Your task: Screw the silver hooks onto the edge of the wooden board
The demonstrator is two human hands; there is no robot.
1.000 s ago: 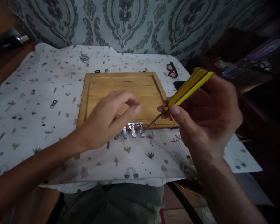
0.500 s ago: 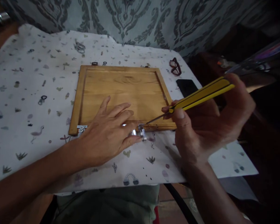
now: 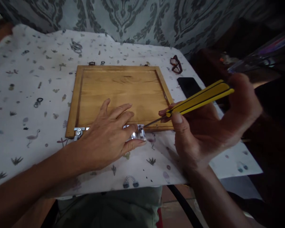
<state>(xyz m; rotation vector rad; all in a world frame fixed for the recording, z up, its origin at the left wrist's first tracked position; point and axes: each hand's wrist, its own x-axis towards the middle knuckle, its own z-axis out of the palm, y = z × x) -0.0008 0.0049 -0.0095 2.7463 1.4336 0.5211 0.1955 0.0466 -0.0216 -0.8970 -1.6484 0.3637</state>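
Observation:
A wooden framed panel [image 3: 123, 85] lies flat with a shiny metal bracket [image 3: 142, 134] along its near edge. My left hand [image 3: 111, 129] rests over that edge. Its thumb and index finger pinch the bracket, while the other fingers spread across the wood and hide part of the metal. A yellow-handled screwdriver [image 3: 199, 99] is held at a slant in my right hand [image 3: 204, 133], thumb below and fingers along it. The screwdriver's thin tip reaches the right end of the bracket; exact contact is too small to tell. More metal with screws [image 3: 79, 131] shows at the panel's left corner.
A patterned cloth [image 3: 45, 126] covers the table. Glasses [image 3: 176, 65] and a black phone [image 3: 188, 86] lie beyond the panel's right side. Behind the table stands a patterned wall [image 3: 133, 22]. Small dark hardware [image 3: 91, 63] sits along the panel's far edge.
The whole view has shifted slightly, so the panel appears a little further left. The screwdriver tip has moved slightly lower at the bracket's end. Both hands keep their grips.

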